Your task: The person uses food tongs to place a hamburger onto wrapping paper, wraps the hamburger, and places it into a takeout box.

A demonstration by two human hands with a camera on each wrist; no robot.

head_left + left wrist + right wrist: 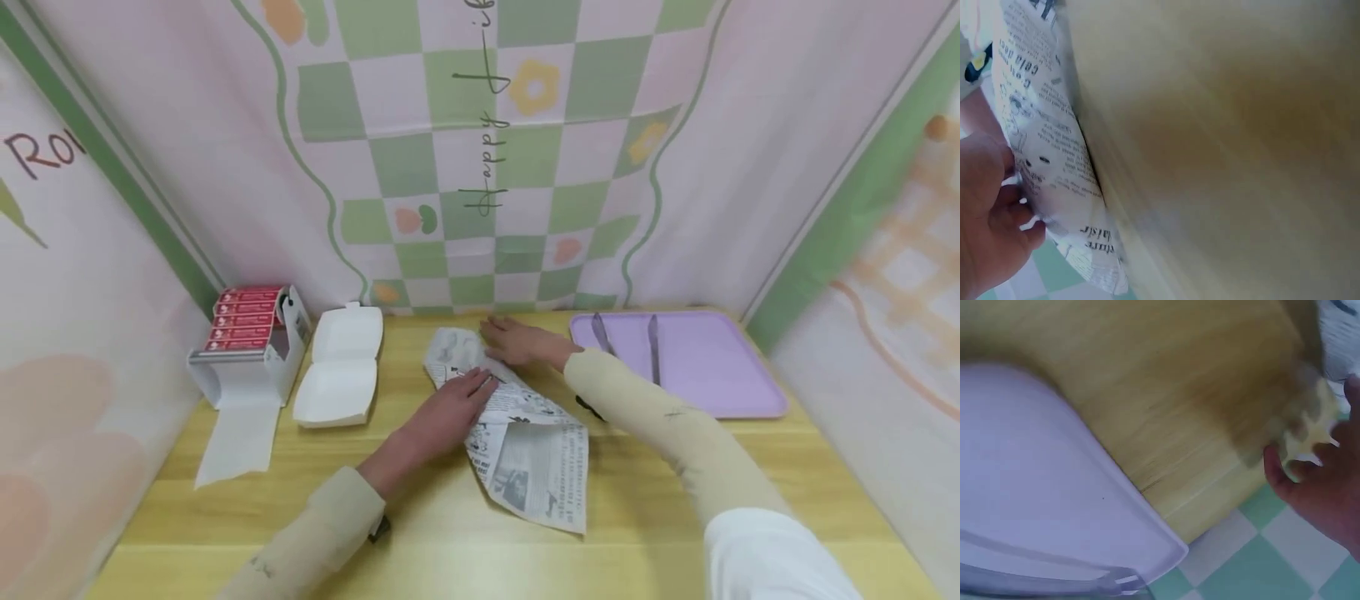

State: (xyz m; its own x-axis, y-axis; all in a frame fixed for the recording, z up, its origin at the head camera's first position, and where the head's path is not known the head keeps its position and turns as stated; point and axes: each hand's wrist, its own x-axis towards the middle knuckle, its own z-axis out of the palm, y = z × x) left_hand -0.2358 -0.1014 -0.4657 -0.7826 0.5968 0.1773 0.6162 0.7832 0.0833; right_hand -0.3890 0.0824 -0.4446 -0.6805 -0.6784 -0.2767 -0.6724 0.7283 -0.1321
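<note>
Printed paper point(517, 408) lies folded at the centre of the surface point(450, 542), its near flap spread toward the person. From left to right: a dispenser point(288, 367) with a white sheet hanging out; an open white box point(337, 389); the left hand point(448, 410), fingers relaxed, resting on the paper; the right hand point(525, 343), fingers extended and ungripped, at the paper's far right edge; a purple tray point(720, 367) carrying two slim utensils point(655, 350).

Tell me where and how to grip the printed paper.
Probably pinch the printed paper by its near right corner, coming from the near side: that end flares out beyond the folded part, while the left hand and right hand are nearer its far end.
</note>
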